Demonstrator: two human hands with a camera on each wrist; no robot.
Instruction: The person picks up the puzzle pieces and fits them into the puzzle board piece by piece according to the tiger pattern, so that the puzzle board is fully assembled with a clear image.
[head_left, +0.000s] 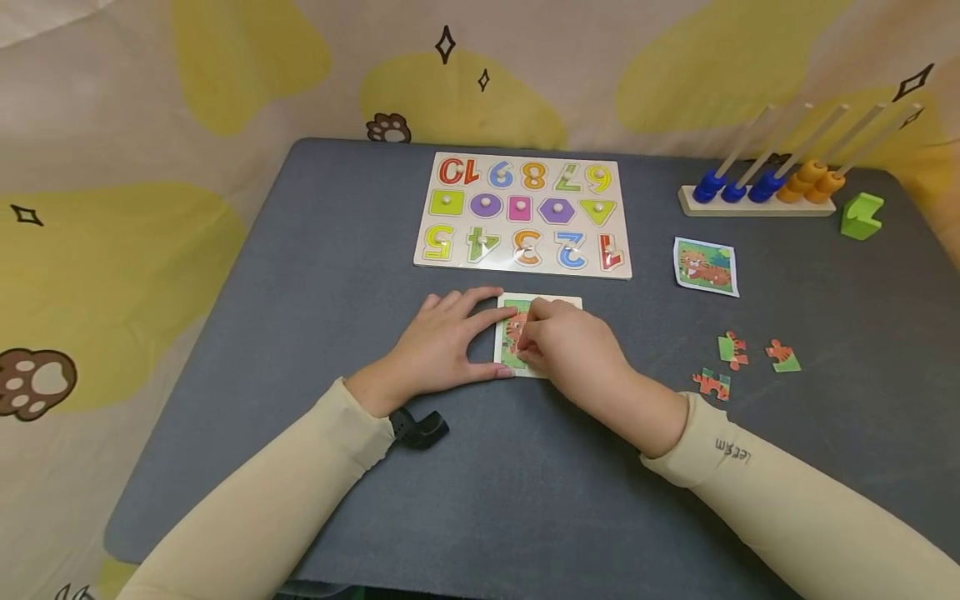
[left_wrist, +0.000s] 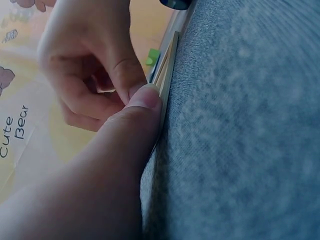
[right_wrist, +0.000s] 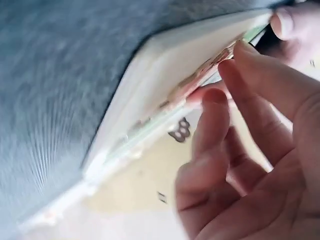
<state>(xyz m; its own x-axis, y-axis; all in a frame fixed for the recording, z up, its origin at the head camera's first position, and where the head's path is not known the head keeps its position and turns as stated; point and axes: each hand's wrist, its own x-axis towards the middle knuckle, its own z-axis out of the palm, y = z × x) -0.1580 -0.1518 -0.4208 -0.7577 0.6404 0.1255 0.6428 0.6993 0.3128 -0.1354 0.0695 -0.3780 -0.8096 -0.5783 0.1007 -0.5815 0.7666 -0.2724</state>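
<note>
A small jigsaw board (head_left: 504, 371) with a pale rim lies in front of me, its tiger picture (head_left: 513, 331) partly filled on the left. My left hand (head_left: 442, 346) rests at the board's left side, fingers spread, with the thumb on the lower edge and a fingertip at the picture. My right hand (head_left: 573, 346) bends over the right part of the board and hides much of it. In the right wrist view, that hand's thumb and index finger pinch a puzzle piece low at the picture; the hand mostly covers the piece.
Loose tiger pieces (head_left: 732, 350) lie to the right, below a tiger picture card (head_left: 706, 267). Behind the jigsaw is a number and shape peg board (head_left: 427, 242). A bead-and-rod counting stand (head_left: 757, 207) and a green block (head_left: 862, 217) stand at the back right.
</note>
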